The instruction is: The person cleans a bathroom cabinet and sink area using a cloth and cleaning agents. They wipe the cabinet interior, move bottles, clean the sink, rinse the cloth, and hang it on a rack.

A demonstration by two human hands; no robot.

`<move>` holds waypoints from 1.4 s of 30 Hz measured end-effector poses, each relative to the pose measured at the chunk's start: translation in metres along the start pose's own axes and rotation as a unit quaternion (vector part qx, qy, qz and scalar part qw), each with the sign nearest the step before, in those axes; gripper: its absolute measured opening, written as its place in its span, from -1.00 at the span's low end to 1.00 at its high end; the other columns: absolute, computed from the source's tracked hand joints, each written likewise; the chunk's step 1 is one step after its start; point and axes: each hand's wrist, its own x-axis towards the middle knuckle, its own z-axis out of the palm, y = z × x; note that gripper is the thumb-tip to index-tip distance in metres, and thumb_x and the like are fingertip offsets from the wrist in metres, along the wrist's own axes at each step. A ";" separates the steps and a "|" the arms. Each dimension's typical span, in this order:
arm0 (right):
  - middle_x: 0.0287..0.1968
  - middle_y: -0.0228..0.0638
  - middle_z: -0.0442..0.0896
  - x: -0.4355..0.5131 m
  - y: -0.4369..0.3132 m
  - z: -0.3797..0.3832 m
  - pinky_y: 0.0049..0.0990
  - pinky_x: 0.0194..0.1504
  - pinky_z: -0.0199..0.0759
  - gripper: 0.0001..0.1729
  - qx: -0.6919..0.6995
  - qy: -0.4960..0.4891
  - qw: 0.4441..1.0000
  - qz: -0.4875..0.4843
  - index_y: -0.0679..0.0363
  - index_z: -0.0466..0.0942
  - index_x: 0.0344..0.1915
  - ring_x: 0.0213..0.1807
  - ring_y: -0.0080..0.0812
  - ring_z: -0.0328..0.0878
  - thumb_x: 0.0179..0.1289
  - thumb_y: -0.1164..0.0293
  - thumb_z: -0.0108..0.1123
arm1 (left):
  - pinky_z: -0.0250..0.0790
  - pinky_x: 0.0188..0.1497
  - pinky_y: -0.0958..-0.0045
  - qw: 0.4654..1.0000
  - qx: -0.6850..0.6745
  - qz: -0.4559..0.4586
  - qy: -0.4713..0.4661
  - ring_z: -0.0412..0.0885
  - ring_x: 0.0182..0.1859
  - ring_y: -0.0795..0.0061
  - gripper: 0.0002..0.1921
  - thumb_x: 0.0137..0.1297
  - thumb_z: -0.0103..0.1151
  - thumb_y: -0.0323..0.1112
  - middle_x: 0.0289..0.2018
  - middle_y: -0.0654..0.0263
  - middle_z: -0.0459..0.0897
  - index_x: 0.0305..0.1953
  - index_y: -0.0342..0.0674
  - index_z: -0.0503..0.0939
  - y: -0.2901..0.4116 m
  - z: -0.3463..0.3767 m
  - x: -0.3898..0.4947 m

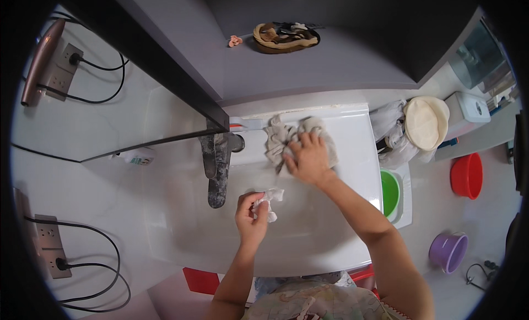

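Note:
Below me is a white washbasin with a dark, whitish-stained faucet on its left part. Over the bowl, my left hand pinches a crumpled white tissue or thin cloth between thumb and fingers. My right hand presses on a bunched greyish-beige cloth at the back ledge of the basin. Its fingers are spread over the cloth, and part of the cloth is hidden beneath them.
A mirror cabinet edge juts out at upper left. A basket of hair ties sits on the grey shelf. To the right are plastic bags, a green basin, a red bucket and a purple bucket. Cords hang at left.

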 end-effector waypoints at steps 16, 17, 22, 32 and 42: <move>0.23 -0.19 0.42 -0.192 0.085 -0.108 -0.01 0.32 0.00 -0.53 -0.041 -0.036 0.997 0.055 -0.07 0.54 0.09 0.36 0.05 0.16 0.22 0.02 0.10 | 0.38 -0.02 0.35 0.972 0.105 0.158 -0.137 0.52 -0.13 0.28 -0.76 0.12 0.18 -0.41 -0.19 0.18 0.57 -0.15 -0.26 0.63 0.012 0.154 0.103; 0.23 -0.19 0.41 -0.212 0.074 -0.113 0.00 0.32 0.00 -0.52 -0.032 -0.033 0.996 0.079 -0.07 0.53 0.10 0.36 0.06 0.16 0.22 0.03 0.10 | 0.37 0.01 0.32 0.966 0.117 0.169 -0.159 0.51 -0.08 0.24 -0.73 0.12 0.20 -0.39 -0.14 0.15 0.56 -0.12 -0.25 0.62 0.013 0.173 0.106; 0.24 -0.10 0.36 -0.293 -0.003 -0.120 0.12 0.30 -0.05 -0.43 -0.087 -0.056 0.976 0.194 -0.03 0.51 0.13 0.37 0.16 0.09 0.16 -0.02 0.14 | 0.29 0.16 0.20 0.942 0.182 0.243 -0.144 0.33 0.14 0.06 -0.60 0.10 0.31 -0.28 0.06 0.09 0.44 0.00 -0.22 0.56 0.011 0.208 0.079; 0.21 0.00 0.37 -0.278 -0.184 -0.030 0.22 0.26 -0.10 -0.26 0.011 -0.100 0.986 0.133 0.05 0.52 0.11 0.30 0.20 0.13 0.06 -0.20 0.17 | 0.37 0.04 0.33 0.969 0.096 0.154 -0.170 0.55 -0.02 0.23 -0.72 0.16 0.25 -0.48 -0.11 0.17 0.61 -0.06 -0.28 0.57 -0.029 -0.034 -0.012; -0.05 0.00 0.47 -0.192 -0.347 0.074 0.01 0.07 0.16 -0.37 0.109 -0.184 0.977 -0.005 0.21 0.50 -0.03 0.01 0.04 0.35 0.09 -0.07 0.23 | 0.34 0.00 0.43 0.972 0.206 -0.010 0.113 0.49 -0.05 0.37 -0.81 0.25 0.14 -0.52 -0.13 0.22 0.58 -0.10 -0.27 0.58 -0.078 -0.320 -0.121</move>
